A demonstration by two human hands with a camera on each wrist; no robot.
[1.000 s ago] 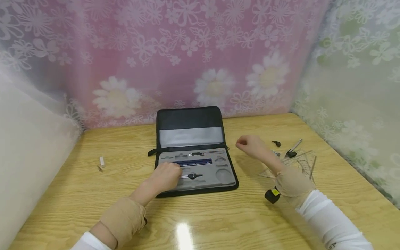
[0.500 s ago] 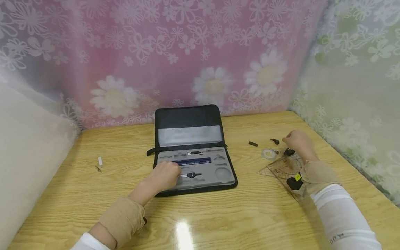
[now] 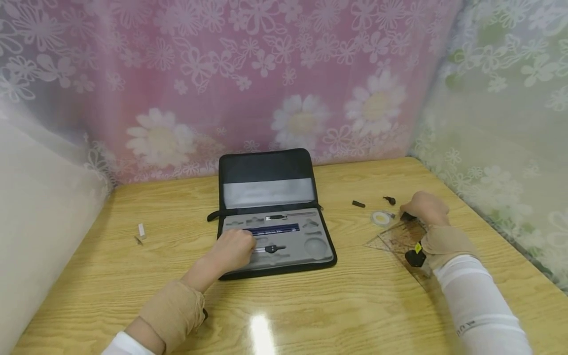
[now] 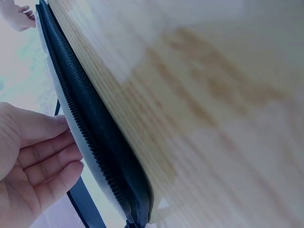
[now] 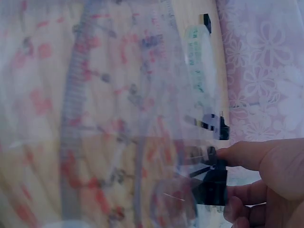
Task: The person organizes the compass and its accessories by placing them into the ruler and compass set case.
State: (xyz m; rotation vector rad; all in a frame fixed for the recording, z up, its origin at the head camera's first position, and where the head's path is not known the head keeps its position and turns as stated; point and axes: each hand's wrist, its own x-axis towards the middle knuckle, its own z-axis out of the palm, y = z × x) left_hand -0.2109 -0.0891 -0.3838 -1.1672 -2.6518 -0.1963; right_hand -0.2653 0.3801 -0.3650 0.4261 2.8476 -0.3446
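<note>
In the head view, an open black zip case (image 3: 277, 261) holds a grey foam insert with dark blue pencils (image 3: 275, 229), a black-headed compass (image 3: 271, 249) and a small cutter (image 3: 277, 217). My left hand (image 3: 235, 250) rests on the insert's left side, over the compass legs. In the left wrist view its fingers are loosely bent at the case edge, with nothing visible between them. At right, my right hand (image 3: 427, 207) pinches a black-headed compass (image 5: 211, 187) between thumb and fingers. Clear drawing rulers (image 3: 401, 236) with red markings lie just below that hand.
Near the right hand lie a ring-shaped tape roll (image 3: 380, 218), a small black stick (image 3: 358, 203) and a black piece (image 3: 389, 200). A white eraser-like block (image 3: 141, 230) and a small metal bit (image 3: 138, 240) are at left. Floral curtains (image 3: 248, 98) border the table.
My right hand has moved right from beside the case to the compass near the clear rulers, and now grips it. The left hand stays in place on the case.
</note>
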